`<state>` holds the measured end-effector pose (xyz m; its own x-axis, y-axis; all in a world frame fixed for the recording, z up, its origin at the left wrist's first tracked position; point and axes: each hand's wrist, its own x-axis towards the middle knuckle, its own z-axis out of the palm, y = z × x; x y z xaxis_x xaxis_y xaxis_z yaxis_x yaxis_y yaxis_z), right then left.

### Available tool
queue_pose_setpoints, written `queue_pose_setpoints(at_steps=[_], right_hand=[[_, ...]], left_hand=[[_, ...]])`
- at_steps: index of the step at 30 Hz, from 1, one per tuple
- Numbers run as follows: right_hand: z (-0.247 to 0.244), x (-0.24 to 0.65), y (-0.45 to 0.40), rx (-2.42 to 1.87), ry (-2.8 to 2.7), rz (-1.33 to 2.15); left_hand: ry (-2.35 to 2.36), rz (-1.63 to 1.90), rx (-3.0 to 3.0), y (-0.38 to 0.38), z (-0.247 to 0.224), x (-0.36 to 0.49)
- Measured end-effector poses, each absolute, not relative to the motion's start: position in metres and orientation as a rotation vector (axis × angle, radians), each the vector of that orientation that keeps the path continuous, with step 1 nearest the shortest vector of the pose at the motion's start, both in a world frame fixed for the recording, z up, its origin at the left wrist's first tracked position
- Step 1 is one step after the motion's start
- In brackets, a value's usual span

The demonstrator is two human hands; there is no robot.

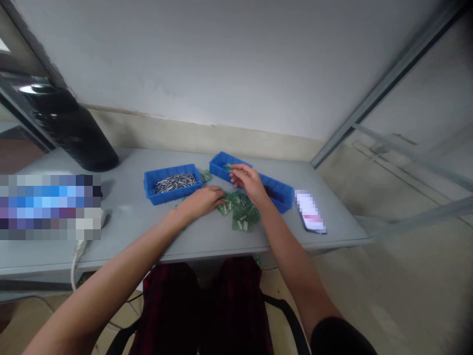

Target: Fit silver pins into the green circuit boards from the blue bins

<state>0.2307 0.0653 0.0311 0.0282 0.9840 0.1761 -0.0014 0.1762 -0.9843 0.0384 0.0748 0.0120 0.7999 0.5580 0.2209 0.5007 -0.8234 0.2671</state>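
Several small green-printed packets (244, 217) with white patches lie in a loose pile on the desk. At the left side of the pile, my left hand (207, 199) is closed, fingertips curled down on one of the packets. My right hand (248, 180) is raised over the pile by the far blue bin (218, 167). Its thumb and fingers pinch a small green packet (228, 167), partly hidden, at the rim of that bin. To the left stands a blue bin (173, 197) full of shiny metal pins or screws (175, 182).
Another blue bin (283, 195) with dark contents sits behind my right wrist, beside a phone (310, 212). A tall black bottle (77, 128) and a blurred-out screen (48, 204) with a white cable (76, 256) occupy the left. A wall backs the grey desk (207, 241).
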Motion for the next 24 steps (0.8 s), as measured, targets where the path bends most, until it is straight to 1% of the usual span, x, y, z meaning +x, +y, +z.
queue_pose_setpoints(at_steps=[2, 7, 11, 14, 17, 21, 24], right_hand=[[0.030, 0.230, 0.066, -1.111, -1.297, 1.019], [0.028, 0.226, 0.065, -1.112, -1.414, 0.892], [0.027, 0.221, 0.063, -1.118, -1.518, 0.921], [0.026, 0.220, 0.064, -1.103, -1.514, 0.897], [0.024, 0.219, 0.068, -1.054, -1.401, 0.862], [0.021, 0.218, 0.069, -1.002, -1.294, 0.887], [0.022, 0.218, 0.067, -1.013, -1.341, 0.938]], left_hand=[[0.804, 0.586, 2.725, 0.077, 0.014, 0.037], [0.868, 1.110, 2.428, 0.081, 0.027, 0.031], [0.911, 1.320, 2.193, 0.081, 0.032, 0.029], [0.928, 1.359, 1.868, 0.083, 0.032, 0.031], [0.908, 1.312, 1.632, 0.087, 0.033, 0.030], [0.887, 1.187, 1.671, 0.086, 0.040, 0.027], [0.930, 1.196, 1.711, 0.082, 0.045, 0.025]])
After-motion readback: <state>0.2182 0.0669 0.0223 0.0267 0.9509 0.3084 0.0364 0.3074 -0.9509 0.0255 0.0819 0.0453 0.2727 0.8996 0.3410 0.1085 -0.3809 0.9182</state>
